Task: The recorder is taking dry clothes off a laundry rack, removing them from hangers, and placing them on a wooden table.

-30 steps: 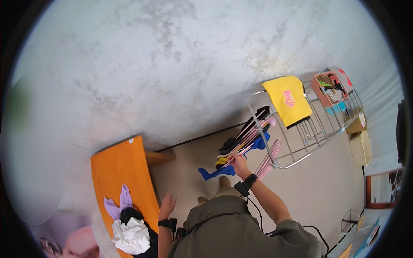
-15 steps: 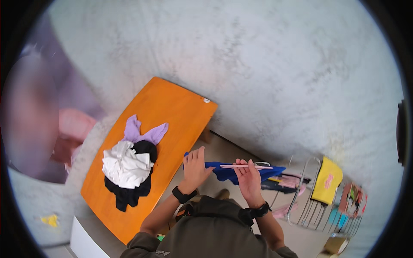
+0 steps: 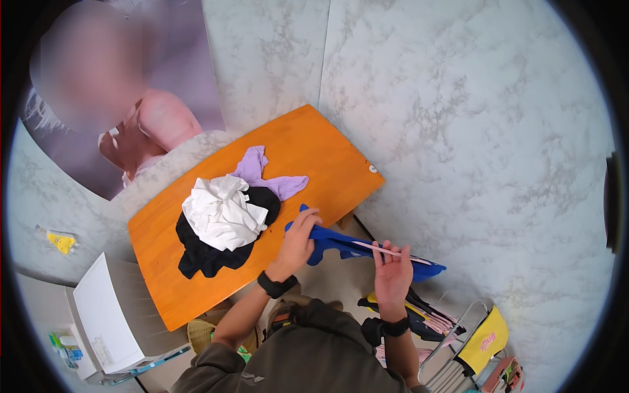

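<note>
A blue garment [image 3: 427, 270] stretches between my two hands beyond the table's right side. A thin pink bar [image 3: 367, 245], which looks like a clothes hanger seen edge-on, runs along it. My left hand [image 3: 295, 250] grips the garment's left end with bent fingers. Palm up, my right hand [image 3: 392, 283] has its fingers curled about the pink bar and the cloth near the right end. On the orange table [image 3: 327, 150] lies a heap of clothes: a crumpled white garment [image 3: 223, 213] over a black one [image 3: 206, 259], with a light purple one [image 3: 285, 187] partly under them.
At lower right stands a metal rack [image 3: 442, 367] with a yellow bag [image 3: 483, 340] and a box of small items [image 3: 504, 376]. Dark garments on pink hangers [image 3: 426, 318] hang beside it. A white cabinet [image 3: 108, 314] is at lower left. A large poster [image 3: 187, 72] covers the left wall.
My view has turned, so the table now sits further right and higher. Both hands still hold the garment, whose right end now slants lower.
</note>
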Demonstrator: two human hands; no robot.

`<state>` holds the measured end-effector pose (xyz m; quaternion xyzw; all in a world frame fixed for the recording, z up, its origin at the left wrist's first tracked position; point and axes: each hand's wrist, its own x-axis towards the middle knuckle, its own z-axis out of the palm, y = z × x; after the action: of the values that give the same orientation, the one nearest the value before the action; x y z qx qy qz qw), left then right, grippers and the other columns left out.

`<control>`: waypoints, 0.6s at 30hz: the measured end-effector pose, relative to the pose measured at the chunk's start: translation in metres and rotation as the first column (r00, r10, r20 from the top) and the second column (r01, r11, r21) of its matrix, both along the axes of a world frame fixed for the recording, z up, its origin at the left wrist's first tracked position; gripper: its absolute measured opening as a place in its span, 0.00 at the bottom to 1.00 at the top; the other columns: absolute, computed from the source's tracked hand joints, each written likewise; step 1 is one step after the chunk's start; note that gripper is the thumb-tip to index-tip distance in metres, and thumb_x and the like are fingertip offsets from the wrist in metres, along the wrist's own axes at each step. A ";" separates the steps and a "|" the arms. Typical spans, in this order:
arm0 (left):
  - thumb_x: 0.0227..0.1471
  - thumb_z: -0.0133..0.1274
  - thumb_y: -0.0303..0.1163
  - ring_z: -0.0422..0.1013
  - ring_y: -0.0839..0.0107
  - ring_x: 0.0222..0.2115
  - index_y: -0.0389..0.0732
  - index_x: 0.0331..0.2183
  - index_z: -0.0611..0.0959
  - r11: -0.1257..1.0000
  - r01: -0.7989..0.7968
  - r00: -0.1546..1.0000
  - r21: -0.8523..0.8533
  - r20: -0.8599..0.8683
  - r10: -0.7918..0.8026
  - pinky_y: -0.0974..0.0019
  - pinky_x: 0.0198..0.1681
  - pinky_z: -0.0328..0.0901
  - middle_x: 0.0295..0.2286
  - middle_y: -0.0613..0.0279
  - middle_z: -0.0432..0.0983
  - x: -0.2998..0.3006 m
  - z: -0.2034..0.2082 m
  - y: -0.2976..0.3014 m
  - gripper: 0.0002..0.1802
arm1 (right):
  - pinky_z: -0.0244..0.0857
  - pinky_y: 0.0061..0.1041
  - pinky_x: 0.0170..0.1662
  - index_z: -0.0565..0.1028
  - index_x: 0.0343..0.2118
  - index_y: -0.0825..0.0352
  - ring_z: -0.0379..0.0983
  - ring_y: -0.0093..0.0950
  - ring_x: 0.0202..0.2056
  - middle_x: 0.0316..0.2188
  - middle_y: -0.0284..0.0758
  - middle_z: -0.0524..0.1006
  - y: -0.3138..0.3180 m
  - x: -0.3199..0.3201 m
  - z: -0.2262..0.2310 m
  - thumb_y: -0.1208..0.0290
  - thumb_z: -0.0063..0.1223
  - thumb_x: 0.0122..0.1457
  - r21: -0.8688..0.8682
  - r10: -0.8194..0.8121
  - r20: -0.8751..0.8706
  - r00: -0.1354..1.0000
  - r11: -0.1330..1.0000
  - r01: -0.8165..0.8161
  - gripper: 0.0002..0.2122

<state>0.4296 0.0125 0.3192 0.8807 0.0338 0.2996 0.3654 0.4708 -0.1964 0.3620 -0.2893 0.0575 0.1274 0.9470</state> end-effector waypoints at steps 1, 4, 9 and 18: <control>0.29 0.41 0.11 0.64 0.50 0.43 0.35 0.32 0.71 0.983 0.084 0.996 -0.161 -0.019 -0.088 0.60 0.47 0.59 0.40 0.49 0.67 -0.002 0.000 0.011 0.20 | 0.57 0.37 0.55 0.66 0.27 0.65 0.68 0.27 0.39 0.27 0.31 0.70 -0.003 0.003 0.000 0.66 0.42 0.60 -0.004 -0.010 -0.018 1.000 1.000 0.010 0.09; 0.32 0.37 0.10 0.70 0.60 0.33 0.32 0.28 0.71 0.925 0.106 0.994 -0.365 0.027 -0.104 0.67 0.40 0.63 0.29 0.52 0.73 -0.011 -0.003 0.024 0.16 | 0.62 0.31 0.46 0.63 0.25 0.62 0.64 0.22 0.29 0.19 0.28 0.63 -0.021 0.016 0.001 0.64 0.40 0.61 -0.009 0.034 0.030 0.999 0.999 -0.034 0.10; 0.44 0.39 0.14 0.65 0.81 0.26 0.33 0.26 0.75 0.753 0.078 0.926 -0.654 -0.231 -0.297 0.77 0.30 0.60 0.23 0.66 0.72 -0.017 -0.006 0.032 0.10 | 0.52 0.15 0.17 0.63 0.27 0.60 0.52 0.16 0.14 0.12 0.24 0.55 -0.054 0.024 0.000 0.61 0.36 0.62 0.034 0.383 -0.034 0.923 0.924 -0.381 0.10; 0.46 0.41 0.14 0.68 0.76 0.31 0.36 0.42 0.70 0.739 0.276 0.927 -0.614 -0.033 -0.373 0.75 0.36 0.62 0.31 0.61 0.70 0.024 -0.002 -0.004 0.19 | 0.45 0.12 0.13 0.60 0.26 0.59 0.50 0.15 0.13 0.12 0.24 0.53 -0.088 0.035 0.026 0.61 0.40 0.60 -0.200 0.660 -0.056 0.750 0.728 -0.656 0.10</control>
<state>0.4537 0.0087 0.3168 0.7320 0.0006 0.1362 0.6676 0.5054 -0.2839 0.3881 -0.3890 -0.0445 0.4447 0.8056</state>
